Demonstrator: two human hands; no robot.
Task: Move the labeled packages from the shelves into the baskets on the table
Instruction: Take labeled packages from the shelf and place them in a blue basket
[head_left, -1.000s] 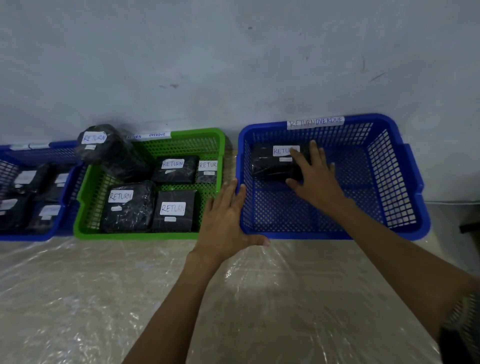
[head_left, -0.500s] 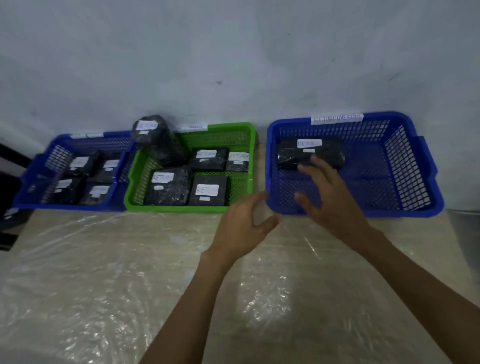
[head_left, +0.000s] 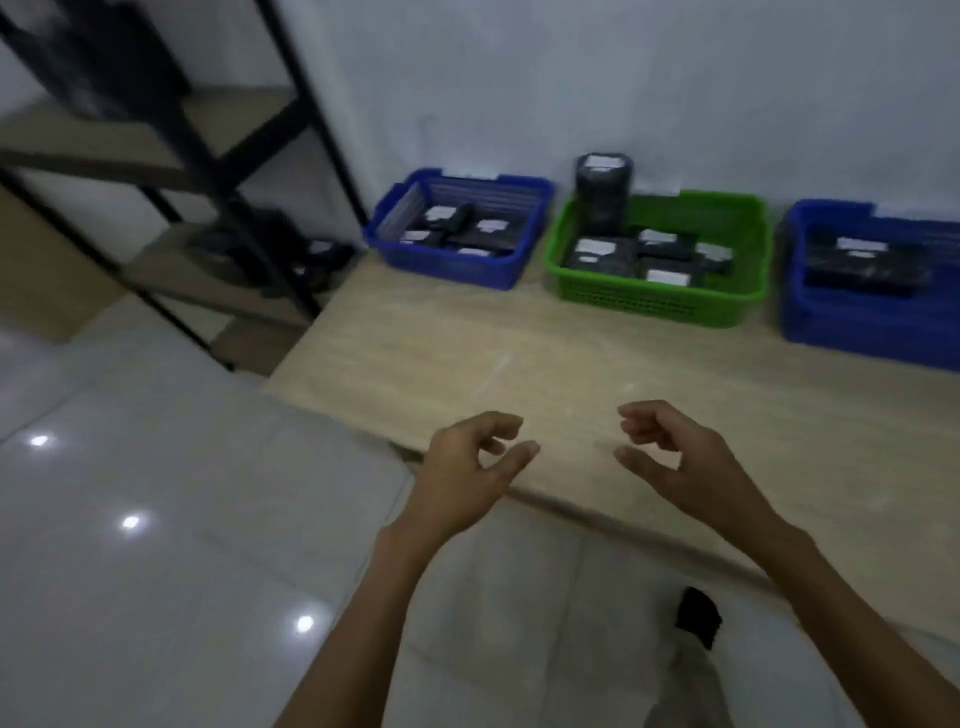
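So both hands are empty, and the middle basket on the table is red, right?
No, the middle basket is green, not red. The head view shows it on the table. The left hand and right hand are indeed empty.

At 12 o'clock a blue basket (head_left: 452, 271), at 1 o'clock a green basket (head_left: 639, 305), at 2 o'clock a second blue basket (head_left: 872, 328). All 3 hold black packages (head_left: 602, 195) with white labels (head_left: 594, 246). The table (head_left: 457, 358) is beige wood-grain, the floor (head_left: 156, 519) at 8 o'clock glossy white tile, and the shelf (head_left: 310, 130) at 10 o'clock black-framed with tan boards.
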